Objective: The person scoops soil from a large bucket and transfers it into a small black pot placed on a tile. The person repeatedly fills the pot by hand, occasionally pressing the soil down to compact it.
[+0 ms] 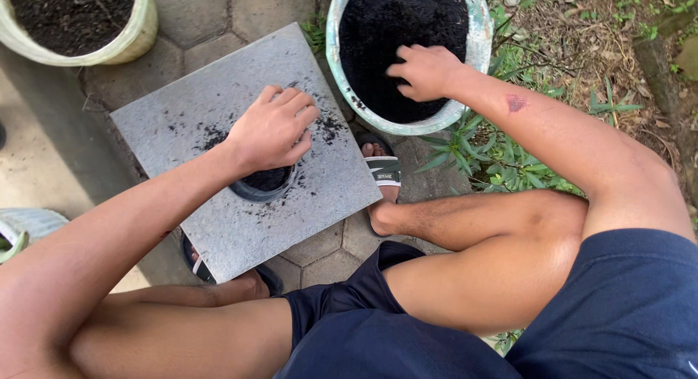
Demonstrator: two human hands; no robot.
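Note:
My left hand [273, 128] rests on top of a small black pot [256, 187] filled with dark soil, fingers curled over its rim. The pot stands on a grey square paving slab [211, 95] sprinkled with soil crumbs. My right hand [425, 70] reaches into a large pale green bucket [476, 37] of black soil, fingers bent down into the soil. I cannot see whether it holds any soil.
A cream bucket [138, 33] of soil stands at the top left. Part of a striped container [25, 226] shows at the left edge. My sandalled foot [382, 172] sits beside the slab. Green plants [494, 157] and dry leaves lie to the right. Paving stones cover the ground.

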